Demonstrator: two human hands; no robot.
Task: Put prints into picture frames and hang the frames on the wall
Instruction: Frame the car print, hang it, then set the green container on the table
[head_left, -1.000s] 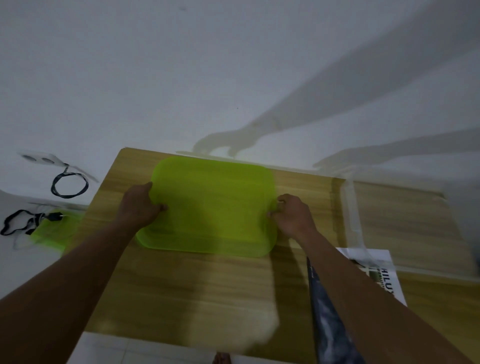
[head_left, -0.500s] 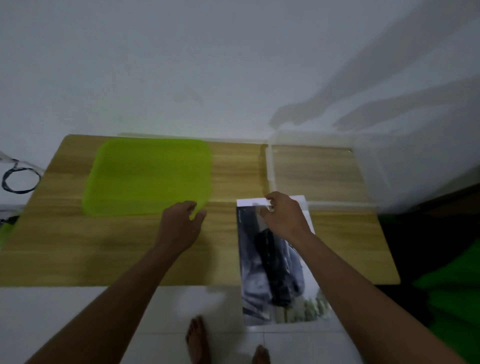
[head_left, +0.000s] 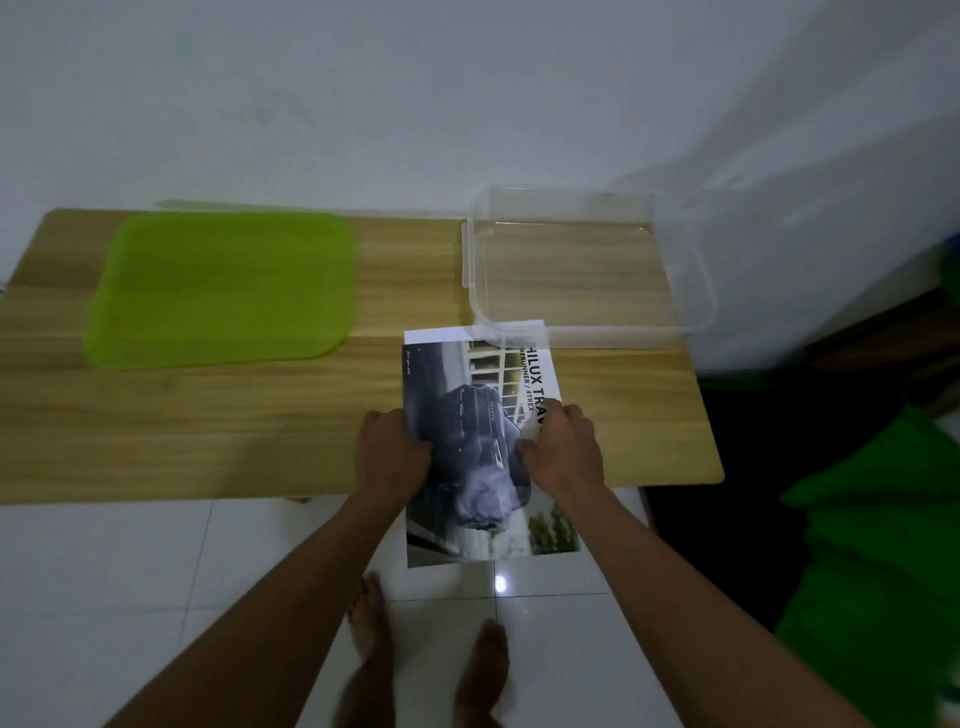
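Far left of the hands, a green lid (head_left: 223, 288) lies flat on the table (head_left: 208, 426). The left hand (head_left: 392, 452) pinches the print's (head_left: 480, 441) left edge, the right hand (head_left: 563, 449) its right edge; the sheet overhangs the table's near edge. It looks light, limp and easily creased, so gripping both side margins seems wise. Beyond the right hand sits a clear container (head_left: 582, 260).

The left hand (head_left: 393, 457) left the green lid (head_left: 223, 288) and joined the right hand (head_left: 563, 451) gripping the print (head_left: 480, 447).
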